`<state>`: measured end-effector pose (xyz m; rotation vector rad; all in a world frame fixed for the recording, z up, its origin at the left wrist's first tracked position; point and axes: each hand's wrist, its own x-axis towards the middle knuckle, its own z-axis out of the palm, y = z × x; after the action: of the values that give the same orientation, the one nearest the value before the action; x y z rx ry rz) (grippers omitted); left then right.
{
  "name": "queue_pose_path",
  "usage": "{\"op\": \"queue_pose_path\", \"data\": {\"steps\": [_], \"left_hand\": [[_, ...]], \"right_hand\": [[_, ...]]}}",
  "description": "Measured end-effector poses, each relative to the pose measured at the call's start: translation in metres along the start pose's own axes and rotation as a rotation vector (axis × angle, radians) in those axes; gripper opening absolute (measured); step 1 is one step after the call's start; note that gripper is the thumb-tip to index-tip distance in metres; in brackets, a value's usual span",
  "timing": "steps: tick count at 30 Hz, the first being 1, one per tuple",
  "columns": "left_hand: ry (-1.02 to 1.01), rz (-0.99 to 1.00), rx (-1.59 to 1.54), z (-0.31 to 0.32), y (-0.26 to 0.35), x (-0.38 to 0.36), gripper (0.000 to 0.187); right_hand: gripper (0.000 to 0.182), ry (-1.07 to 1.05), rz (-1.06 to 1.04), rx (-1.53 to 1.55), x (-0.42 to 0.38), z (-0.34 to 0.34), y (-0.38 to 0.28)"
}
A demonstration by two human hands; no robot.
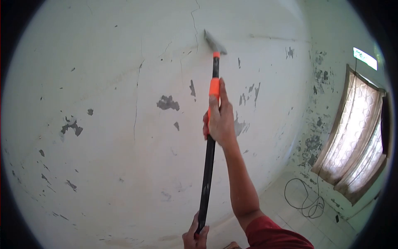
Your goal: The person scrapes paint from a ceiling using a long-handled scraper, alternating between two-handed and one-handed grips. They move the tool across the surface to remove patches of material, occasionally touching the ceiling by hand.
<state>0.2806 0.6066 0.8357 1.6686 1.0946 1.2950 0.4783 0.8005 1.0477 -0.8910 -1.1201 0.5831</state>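
A long-handled scraper [205, 182] runs up the middle of the view, with a black shaft, orange grip parts and a wide grey blade [214, 43] at its top. My right hand [221, 118] is closed around the orange grip, with one finger stretched along it. Lower down, my left hand [195, 234] wraps around the bottom end of the shaft, partly cut off by the frame's edge. The blade lies at or very close to the pale wall [112, 166], beside a thin crack; exact contact cannot be made out.
Grey patches [168, 103] of lost paint and several cracks mark the wall. To the right hang patterned curtains [352, 137] over a window. A looped black cable [304, 203] lies on the tiled floor [282, 211] by the right-hand wall.
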Motion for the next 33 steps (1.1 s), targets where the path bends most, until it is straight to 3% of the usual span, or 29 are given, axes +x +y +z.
{"op": "queue_pose_path", "data": {"steps": [6, 8, 12, 13, 18, 23, 26, 33], "left_hand": [[0.016, 0.025, 0.035, 0.007, -0.036, 0.013, 0.052], [-0.018, -0.011, 0.064, 0.003, -0.030, 0.005, 0.053], [0.007, 0.006, -0.021, 0.008, -0.017, -0.014, 0.053], [0.017, 0.038, 0.002, 0.003, -0.026, -0.014, 0.053], [-0.062, 0.074, 0.156, 0.003, -0.016, 0.023, 0.053], [0.008, 0.147, 0.029, 0.009, -0.025, -0.002, 0.053], [-0.009, 0.176, 0.113, 0.017, -0.026, 0.024, 0.053], [0.009, 0.144, 0.023, 0.024, -0.013, 0.000, 0.052]], "right_hand": [[0.062, -0.011, -0.019, -0.002, 0.000, -0.001, 0.017], [0.062, 0.065, -0.036, 0.016, 0.010, -0.005, 0.012], [0.063, -0.028, 0.001, 0.015, -0.012, -0.007, 0.018], [0.063, -0.005, -0.080, 0.001, -0.012, -0.003, 0.029], [0.063, 0.050, -0.033, 0.005, 0.012, -0.012, 0.012], [0.063, 0.020, -0.007, 0.017, 0.002, -0.016, 0.023], [0.063, 0.048, -0.025, -0.004, 0.026, -0.024, 0.015], [0.064, 0.029, -0.012, 0.002, 0.010, -0.032, 0.025]]}}
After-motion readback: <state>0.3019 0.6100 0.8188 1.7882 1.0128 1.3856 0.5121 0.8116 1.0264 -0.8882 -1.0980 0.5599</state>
